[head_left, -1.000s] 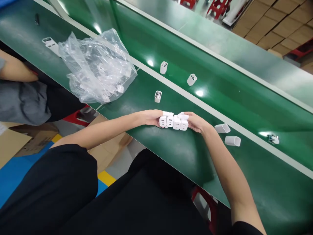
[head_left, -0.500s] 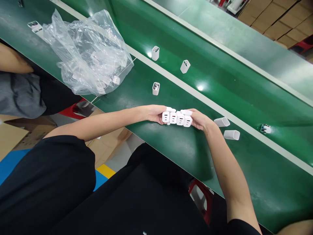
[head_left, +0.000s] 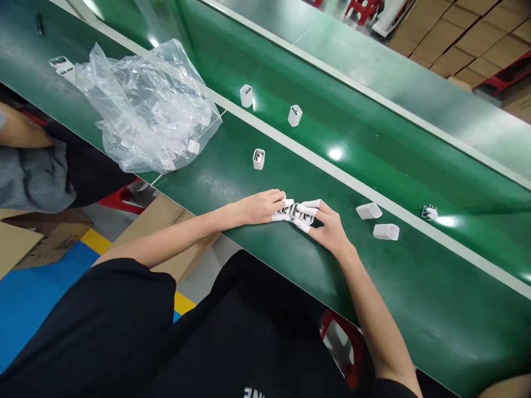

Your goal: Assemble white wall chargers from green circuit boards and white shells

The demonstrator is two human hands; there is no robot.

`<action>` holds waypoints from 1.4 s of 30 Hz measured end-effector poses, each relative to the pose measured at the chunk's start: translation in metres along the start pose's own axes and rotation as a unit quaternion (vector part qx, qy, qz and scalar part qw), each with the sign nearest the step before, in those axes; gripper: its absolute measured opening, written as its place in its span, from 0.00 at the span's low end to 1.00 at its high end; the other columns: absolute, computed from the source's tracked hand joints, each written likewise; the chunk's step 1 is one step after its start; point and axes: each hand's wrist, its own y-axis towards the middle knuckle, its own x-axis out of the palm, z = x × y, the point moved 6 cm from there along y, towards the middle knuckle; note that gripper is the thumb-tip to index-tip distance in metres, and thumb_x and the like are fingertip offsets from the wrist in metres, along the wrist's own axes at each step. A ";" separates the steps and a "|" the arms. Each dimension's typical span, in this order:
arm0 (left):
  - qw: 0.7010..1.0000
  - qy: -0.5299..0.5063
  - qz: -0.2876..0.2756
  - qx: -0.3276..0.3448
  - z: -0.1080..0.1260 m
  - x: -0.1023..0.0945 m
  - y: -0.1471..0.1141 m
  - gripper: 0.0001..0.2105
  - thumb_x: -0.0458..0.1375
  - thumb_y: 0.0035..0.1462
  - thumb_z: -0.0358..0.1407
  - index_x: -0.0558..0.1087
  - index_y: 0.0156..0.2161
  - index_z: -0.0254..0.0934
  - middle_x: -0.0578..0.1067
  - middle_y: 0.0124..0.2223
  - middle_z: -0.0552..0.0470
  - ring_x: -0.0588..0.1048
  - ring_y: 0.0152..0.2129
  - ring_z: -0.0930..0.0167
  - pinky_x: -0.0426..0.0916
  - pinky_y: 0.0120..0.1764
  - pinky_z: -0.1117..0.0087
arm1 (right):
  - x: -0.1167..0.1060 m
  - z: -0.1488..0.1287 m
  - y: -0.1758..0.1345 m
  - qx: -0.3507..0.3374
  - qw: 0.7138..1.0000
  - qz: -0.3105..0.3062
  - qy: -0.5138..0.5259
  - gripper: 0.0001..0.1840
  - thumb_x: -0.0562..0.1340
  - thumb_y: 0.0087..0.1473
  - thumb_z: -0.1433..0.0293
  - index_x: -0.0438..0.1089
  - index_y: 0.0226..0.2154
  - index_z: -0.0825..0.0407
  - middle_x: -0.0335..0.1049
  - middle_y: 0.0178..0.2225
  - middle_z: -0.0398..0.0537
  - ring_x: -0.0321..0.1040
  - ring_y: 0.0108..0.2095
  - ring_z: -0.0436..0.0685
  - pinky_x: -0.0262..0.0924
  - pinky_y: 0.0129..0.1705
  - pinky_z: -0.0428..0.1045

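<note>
Near the bench's front edge, my left hand (head_left: 259, 207) and my right hand (head_left: 329, 224) hold a short row of white charger housings (head_left: 297, 211) from its two ends. White covers sit on several fingertips. The housings stand side by side with open ends up and metal parts visible inside; fingers hide part of the row. Beyond my left hand stands another open-topped charger housing (head_left: 259, 159). To the right of my right hand lie two white empty-looking shells, one shell (head_left: 369, 210) slightly behind the other shell (head_left: 386, 231).
A clear plastic bag (head_left: 157, 110) with white pieces lies at left. On the green belt stand two housings, one (head_left: 246, 95) left of the other (head_left: 295, 116), and a small circuit board (head_left: 430, 212) farther right. Another person's arm (head_left: 22, 127) is at left.
The row has turned from ports facing me to open ends up, and my hands have re-gripped it. The pieces on the belt have shifted left relative to the bench.
</note>
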 end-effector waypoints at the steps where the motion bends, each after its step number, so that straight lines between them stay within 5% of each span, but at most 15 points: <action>1: 0.999 0.033 0.013 0.034 0.003 0.004 -0.004 0.11 0.58 0.75 0.37 0.76 0.39 0.35 0.80 0.42 0.40 0.79 0.36 0.62 0.77 0.41 0.60 | 0.001 -0.003 -0.006 -0.027 0.999 0.008 -0.027 0.21 0.75 0.64 0.63 0.82 0.59 0.41 0.83 0.52 0.53 0.82 0.48 0.62 0.81 0.49 0.58; 4: 0.992 0.079 0.065 0.070 0.004 0.011 -0.014 0.13 0.60 0.75 0.42 0.77 0.49 0.33 0.81 0.49 0.35 0.83 0.41 0.59 0.82 0.43 0.56 | 0.002 -0.003 -0.019 -0.054 0.996 0.028 -0.069 0.32 0.75 0.65 0.63 0.73 0.68 0.40 0.82 0.57 0.54 0.82 0.53 0.65 0.82 0.54 0.61; 8: 0.989 0.072 0.097 0.080 0.005 0.004 -0.022 0.25 0.66 0.72 0.45 0.72 0.66 0.33 0.78 0.63 0.30 0.82 0.61 0.50 0.84 0.57 0.46 | -0.003 -0.003 -0.031 -0.112 0.981 0.065 -0.144 0.42 0.77 0.62 0.63 0.65 0.74 0.39 0.79 0.64 0.58 0.81 0.60 0.70 0.81 0.59 0.67; 13: 0.986 0.019 0.073 0.149 0.014 -0.005 -0.024 0.15 0.63 0.72 0.27 0.78 0.60 0.36 0.83 0.63 0.40 0.73 0.72 0.56 0.81 0.67 0.54 | 0.001 -0.004 -0.042 -0.174 0.959 0.064 -0.215 0.28 0.75 0.65 0.68 0.76 0.66 0.42 0.82 0.61 0.57 0.82 0.60 0.71 0.84 0.57 0.67; 17: 0.982 0.068 0.089 0.154 0.020 -0.006 -0.024 0.13 0.59 0.73 0.24 0.79 0.57 0.34 0.85 0.57 0.42 0.75 0.70 0.57 0.82 0.65 0.57 | 0.004 -0.001 -0.043 -0.163 0.963 0.058 -0.208 0.20 0.73 0.67 0.70 0.81 0.60 0.45 0.84 0.57 0.54 0.82 0.61 0.71 0.86 0.57 0.65; 21: 0.982 0.109 0.078 0.134 0.018 0.002 -0.023 0.06 0.62 0.75 0.35 0.81 0.49 0.36 0.86 0.52 0.42 0.86 0.58 0.58 0.87 0.57 0.57 | 0.005 -0.006 -0.041 -0.184 0.954 0.057 -0.228 0.23 0.74 0.66 0.70 0.80 0.62 0.46 0.85 0.57 0.56 0.83 0.59 0.71 0.85 0.57 0.64; 24: 0.975 0.133 0.076 0.159 0.016 0.006 -0.018 0.11 0.65 0.73 0.43 0.81 0.42 0.37 0.87 0.46 0.42 0.88 0.48 0.59 0.88 0.51 0.58 | 0.005 -0.012 -0.039 -0.206 0.941 0.065 -0.260 0.21 0.74 0.66 0.70 0.80 0.60 0.46 0.86 0.55 0.56 0.84 0.58 0.70 0.86 0.54 0.63; 29: 0.956 0.153 0.125 0.217 0.021 0.004 -0.011 0.16 0.68 0.69 0.49 0.81 0.47 0.35 0.86 0.52 0.37 0.85 0.56 0.54 0.85 0.59 0.52 | 0.006 -0.016 -0.039 -0.222 0.936 0.078 -0.264 0.23 0.74 0.66 0.72 0.79 0.62 0.48 0.86 0.54 0.57 0.84 0.58 0.70 0.85 0.54 0.62; 32: 0.952 0.159 0.148 0.217 0.026 0.002 -0.009 0.15 0.68 0.69 0.46 0.81 0.48 0.34 0.86 0.50 0.37 0.85 0.57 0.53 0.84 0.61 0.52 | 0.008 -0.013 -0.039 -0.206 0.941 0.073 -0.258 0.22 0.73 0.66 0.71 0.79 0.62 0.47 0.86 0.55 0.57 0.83 0.59 0.70 0.85 0.56 0.63; 38: 0.965 0.086 0.090 0.231 0.027 0.008 -0.005 0.10 0.61 0.71 0.28 0.80 0.54 0.34 0.87 0.53 0.40 0.79 0.66 0.57 0.81 0.66 0.55 | 0.008 -0.006 -0.043 -0.197 0.950 0.095 -0.223 0.20 0.73 0.67 0.71 0.80 0.60 0.48 0.86 0.55 0.57 0.81 0.62 0.69 0.85 0.58 0.63; 42: 0.969 0.057 0.098 0.221 0.021 0.008 -0.002 0.10 0.60 0.71 0.26 0.81 0.52 0.36 0.88 0.48 0.43 0.81 0.64 0.58 0.84 0.62 0.56 | 0.010 0.002 -0.043 -0.163 0.963 0.075 -0.199 0.13 0.72 0.68 0.67 0.83 0.54 0.45 0.86 0.54 0.56 0.80 0.63 0.70 0.83 0.59 0.65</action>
